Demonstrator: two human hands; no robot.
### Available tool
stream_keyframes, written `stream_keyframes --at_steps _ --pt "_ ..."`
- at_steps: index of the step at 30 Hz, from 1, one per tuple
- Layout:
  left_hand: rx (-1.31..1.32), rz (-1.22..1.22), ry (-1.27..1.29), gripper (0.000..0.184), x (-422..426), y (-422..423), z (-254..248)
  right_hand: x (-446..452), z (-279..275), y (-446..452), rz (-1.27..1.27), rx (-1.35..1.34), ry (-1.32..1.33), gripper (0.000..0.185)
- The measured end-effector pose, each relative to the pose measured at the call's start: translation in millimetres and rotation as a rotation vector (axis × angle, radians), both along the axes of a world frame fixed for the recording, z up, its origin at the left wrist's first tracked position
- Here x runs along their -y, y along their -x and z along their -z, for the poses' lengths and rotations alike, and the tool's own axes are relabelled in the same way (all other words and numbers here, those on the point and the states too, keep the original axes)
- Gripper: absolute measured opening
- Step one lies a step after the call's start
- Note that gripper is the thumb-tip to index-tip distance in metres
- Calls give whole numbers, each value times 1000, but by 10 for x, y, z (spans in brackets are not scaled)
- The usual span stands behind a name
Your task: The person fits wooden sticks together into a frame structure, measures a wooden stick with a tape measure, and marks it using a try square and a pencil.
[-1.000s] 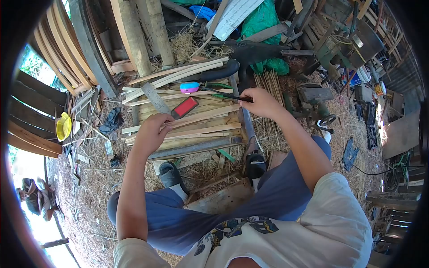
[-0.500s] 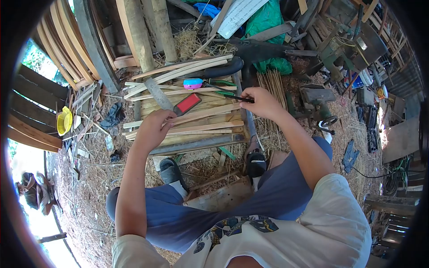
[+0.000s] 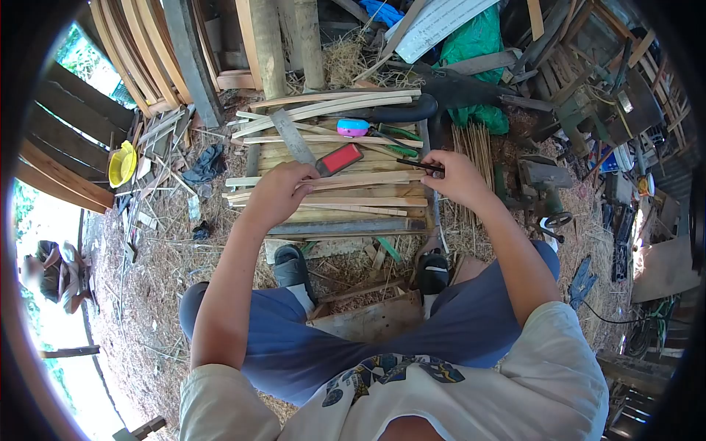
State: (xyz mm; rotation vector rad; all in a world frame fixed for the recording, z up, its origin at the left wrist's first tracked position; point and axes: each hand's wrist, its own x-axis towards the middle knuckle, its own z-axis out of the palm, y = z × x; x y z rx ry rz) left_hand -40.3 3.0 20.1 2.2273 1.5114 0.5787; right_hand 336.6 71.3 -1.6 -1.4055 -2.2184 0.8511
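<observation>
My left hand [image 3: 281, 192] is closed, thumb and fingers pinching near a pale wooden strip [image 3: 368, 178] and the corner of a try square. The square has a flat metal blade [image 3: 293, 137] and a dark handle with a red face [image 3: 340, 158]. Between the fingers of my right hand [image 3: 457, 178] is a thin dark pencil-like stick [image 3: 421, 165], pointing left above the strip's right end. A blue and pink rounded object [image 3: 353, 128] and a green-handled tool [image 3: 401, 133] lie just beyond. Other wooden strips [image 3: 331, 106] lie across the slatted wooden bench.
Bundled thin sticks [image 3: 473, 154] lie right of the bench, near a metal machine with a handwheel [image 3: 559, 220]. A yellow bowl [image 3: 123, 164] sits left among scraps. Curved wooden pieces [image 3: 136, 51] lean behind. Another person [image 3: 62, 275] sits at far left. A wooden box [image 3: 371, 317] is between my feet.
The view has shifted, so the bench appears farther right. My right hand has moved slightly left and nearer along the strip with the dark stick. My left hand stays by the square's corner.
</observation>
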Motion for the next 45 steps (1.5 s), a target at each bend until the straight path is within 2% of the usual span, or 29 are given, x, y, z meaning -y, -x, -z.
stream_keyframes --at_steps 6,15,35,39,42,45 --pt "5 4 -8 22 6 -1 -6 23 -55 38 -1 74 -18 32" --pt "2 9 -3 20 -2 -6 0 20 -63 25 -19 55 -38 27" --pt "-12 -46 15 21 27 -7 -40 -35 -57 -4 -34 24 -60 32" --pt "-23 -35 -59 19 66 -13 -90 -50 -65 -2 -46 5 -91 31" --pt "-24 -51 -99 17 121 3 -143 -43 -202 35 -33 18 57 32" --pt "-16 -72 -122 15 202 52 -209 -48 -232 86 -56 -31 43 32"
